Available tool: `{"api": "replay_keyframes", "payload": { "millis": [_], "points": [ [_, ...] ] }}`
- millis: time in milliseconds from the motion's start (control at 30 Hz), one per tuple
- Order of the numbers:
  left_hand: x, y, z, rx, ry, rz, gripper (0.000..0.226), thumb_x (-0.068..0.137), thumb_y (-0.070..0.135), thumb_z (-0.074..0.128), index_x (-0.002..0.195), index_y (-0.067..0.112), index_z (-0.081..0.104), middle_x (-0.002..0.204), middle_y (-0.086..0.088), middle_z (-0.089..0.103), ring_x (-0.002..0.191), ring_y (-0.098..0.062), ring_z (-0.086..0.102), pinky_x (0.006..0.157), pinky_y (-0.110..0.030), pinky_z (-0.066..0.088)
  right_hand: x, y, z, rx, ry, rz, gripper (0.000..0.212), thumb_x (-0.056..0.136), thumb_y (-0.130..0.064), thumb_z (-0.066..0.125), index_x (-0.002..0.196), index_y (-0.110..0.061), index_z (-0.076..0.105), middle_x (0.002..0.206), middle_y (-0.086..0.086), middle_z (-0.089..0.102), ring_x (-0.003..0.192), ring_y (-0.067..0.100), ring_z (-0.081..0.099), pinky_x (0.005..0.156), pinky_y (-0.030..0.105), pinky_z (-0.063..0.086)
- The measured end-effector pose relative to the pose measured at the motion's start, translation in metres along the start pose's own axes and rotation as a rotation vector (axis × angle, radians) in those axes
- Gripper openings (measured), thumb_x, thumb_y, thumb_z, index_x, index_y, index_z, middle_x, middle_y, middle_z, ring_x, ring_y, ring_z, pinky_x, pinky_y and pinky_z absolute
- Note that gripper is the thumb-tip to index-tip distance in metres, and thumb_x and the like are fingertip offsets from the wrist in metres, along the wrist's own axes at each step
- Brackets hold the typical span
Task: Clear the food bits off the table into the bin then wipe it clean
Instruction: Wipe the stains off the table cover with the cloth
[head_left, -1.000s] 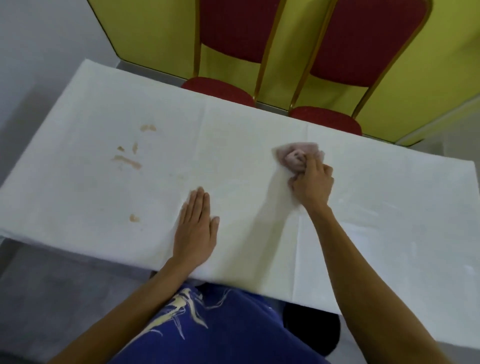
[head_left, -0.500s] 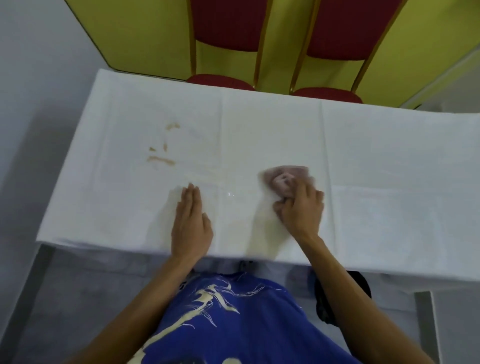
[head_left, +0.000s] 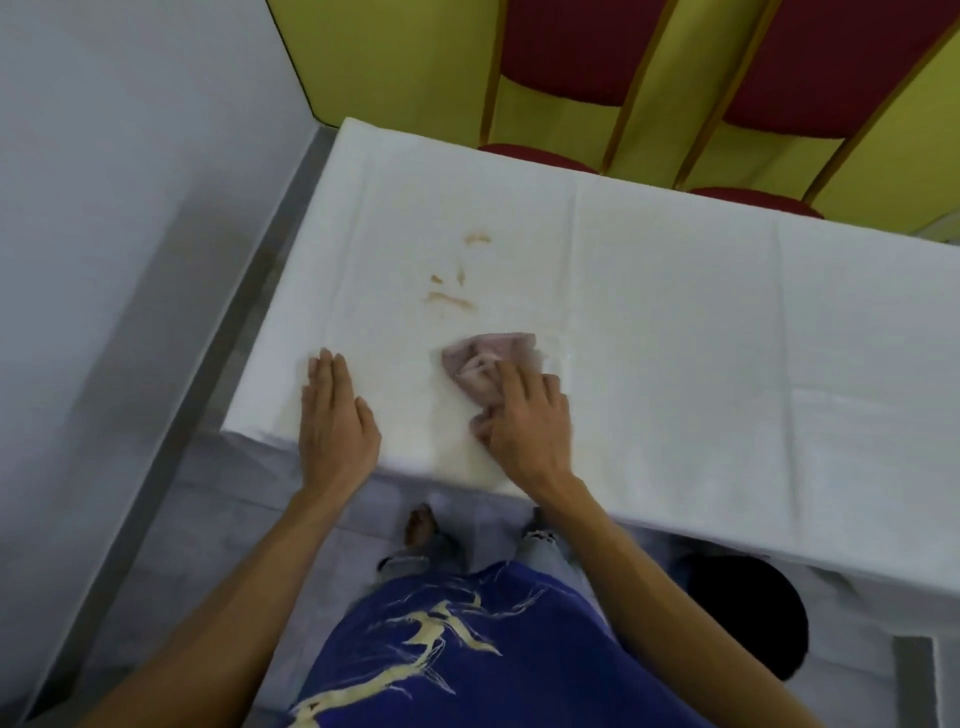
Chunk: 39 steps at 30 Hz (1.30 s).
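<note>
A white-covered table (head_left: 675, 322) runs across the view. My right hand (head_left: 524, 421) presses a crumpled pink cloth (head_left: 480, 364) onto it near the front edge. Just beyond the cloth lie several brownish food smears (head_left: 449, 300), with one more smear (head_left: 477, 238) farther back. My left hand (head_left: 335, 415) lies flat on the table near its left front corner, fingers together and holding nothing. A dark round bin (head_left: 748, 618) shows under the table's front edge at the right.
Two red chairs (head_left: 582, 52) with gold frames stand behind the table against a yellow wall. A grey wall (head_left: 130, 182) runs close along the table's left end. My feet (head_left: 421, 530) and grey floor show below.
My right hand has dragged the pink cloth leftward and toward the front edge, close to the smears. My left hand has shifted left with it, and the smear near the front edge is gone.
</note>
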<state>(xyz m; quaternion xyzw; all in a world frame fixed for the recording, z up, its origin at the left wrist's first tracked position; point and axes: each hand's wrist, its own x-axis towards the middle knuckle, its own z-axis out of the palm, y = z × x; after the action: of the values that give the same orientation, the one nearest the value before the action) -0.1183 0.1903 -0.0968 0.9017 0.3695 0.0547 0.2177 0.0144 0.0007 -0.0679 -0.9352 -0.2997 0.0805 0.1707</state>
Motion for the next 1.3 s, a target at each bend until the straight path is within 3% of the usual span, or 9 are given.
{"api": "replay_keyframes", "payload": {
  "millis": [200, 267, 433, 633, 733, 867, 1000, 1167, 1300],
  "points": [
    [-0.004, -0.032, 0.005, 0.109, 0.001, 0.112, 0.061, 0.103, 0.029, 0.018, 0.155, -0.003, 0.02, 0.164, -0.015, 0.016, 0.153, -0.028, 0.013, 0.125, -0.044, 0.007, -0.003, 0.054, -0.026, 0.067, 0.212, 0.499, 0.076, 0.07, -0.048, 0.03, 0.133, -0.01, 0.051, 0.142, 0.02, 0.041, 0.118, 0.042, 0.04, 0.097, 0.047, 0.034],
    [-0.003, -0.032, 0.006, 0.121, 0.014, 0.087, 0.061, 0.103, 0.029, 0.019, 0.155, -0.001, 0.022, 0.164, -0.015, 0.018, 0.153, -0.027, 0.015, 0.124, -0.046, 0.009, 0.006, 0.034, -0.015, 0.052, 0.189, 0.575, 0.065, 0.076, -0.038, 0.051, 0.136, -0.017, 0.049, 0.144, 0.02, 0.038, 0.118, 0.041, 0.039, 0.097, 0.047, 0.033],
    [-0.002, -0.038, 0.005, 0.133, -0.002, 0.084, 0.062, 0.103, 0.033, 0.018, 0.155, -0.001, 0.022, 0.164, -0.015, 0.018, 0.153, -0.028, 0.016, 0.124, -0.047, 0.01, 0.004, -0.06, 0.03, 0.064, 0.085, 0.247, 0.062, 0.069, -0.021, 0.065, 0.129, -0.029, 0.055, 0.134, 0.008, 0.05, 0.101, 0.034, 0.049, 0.079, 0.042, 0.048],
    [-0.003, -0.041, 0.005, 0.161, 0.012, 0.131, 0.061, 0.102, 0.031, 0.022, 0.154, -0.002, 0.027, 0.162, -0.018, 0.023, 0.152, -0.03, 0.02, 0.122, -0.05, 0.016, -0.008, -0.081, 0.029, 0.017, -0.076, -0.159, 0.064, 0.067, -0.028, 0.064, 0.13, -0.034, 0.055, 0.134, -0.005, 0.053, 0.099, 0.027, 0.049, 0.073, 0.036, 0.04],
    [-0.002, -0.044, 0.004, 0.139, 0.024, 0.147, 0.061, 0.103, 0.03, 0.02, 0.154, -0.002, 0.027, 0.163, -0.016, 0.023, 0.152, -0.029, 0.019, 0.122, -0.048, 0.014, -0.007, -0.027, 0.006, -0.066, -0.067, -0.099, 0.062, 0.071, -0.037, 0.052, 0.133, -0.033, 0.055, 0.14, -0.007, 0.051, 0.103, 0.029, 0.051, 0.078, 0.039, 0.038],
    [-0.001, -0.04, 0.005, 0.12, 0.034, 0.143, 0.061, 0.103, 0.03, 0.021, 0.153, -0.002, 0.027, 0.163, -0.016, 0.023, 0.152, -0.03, 0.019, 0.123, -0.048, 0.014, -0.008, 0.043, -0.027, -0.046, 0.049, 0.281, 0.075, 0.071, -0.05, 0.031, 0.14, -0.031, 0.049, 0.15, -0.001, 0.042, 0.115, 0.037, 0.043, 0.09, 0.043, 0.035],
    [-0.001, -0.041, 0.004, 0.138, 0.04, 0.124, 0.061, 0.102, 0.03, 0.022, 0.154, -0.002, 0.026, 0.163, -0.017, 0.023, 0.152, -0.03, 0.02, 0.123, -0.049, 0.016, 0.001, 0.033, -0.02, 0.026, 0.041, 0.53, 0.061, 0.081, -0.034, 0.057, 0.141, -0.03, 0.044, 0.151, 0.006, 0.036, 0.118, 0.038, 0.038, 0.097, 0.046, 0.033],
    [-0.002, -0.039, 0.005, 0.159, 0.031, 0.115, 0.062, 0.102, 0.031, 0.02, 0.154, -0.002, 0.027, 0.162, -0.017, 0.024, 0.152, -0.03, 0.021, 0.123, -0.049, 0.016, -0.011, -0.05, 0.019, 0.047, 0.033, 0.301, 0.045, 0.089, -0.032, 0.049, 0.133, -0.036, 0.041, 0.146, -0.001, 0.04, 0.114, 0.032, 0.043, 0.092, 0.046, 0.041],
    [-0.002, -0.039, 0.004, 0.172, 0.029, 0.116, 0.062, 0.101, 0.031, 0.022, 0.152, -0.004, 0.029, 0.161, -0.019, 0.027, 0.15, -0.032, 0.025, 0.121, -0.05, 0.019, -0.028, -0.097, 0.043, -0.004, -0.031, 0.007, 0.045, 0.096, -0.042, 0.043, 0.14, -0.035, 0.044, 0.152, -0.008, 0.041, 0.131, 0.024, 0.037, 0.095, 0.043, 0.034]
  ]
}}
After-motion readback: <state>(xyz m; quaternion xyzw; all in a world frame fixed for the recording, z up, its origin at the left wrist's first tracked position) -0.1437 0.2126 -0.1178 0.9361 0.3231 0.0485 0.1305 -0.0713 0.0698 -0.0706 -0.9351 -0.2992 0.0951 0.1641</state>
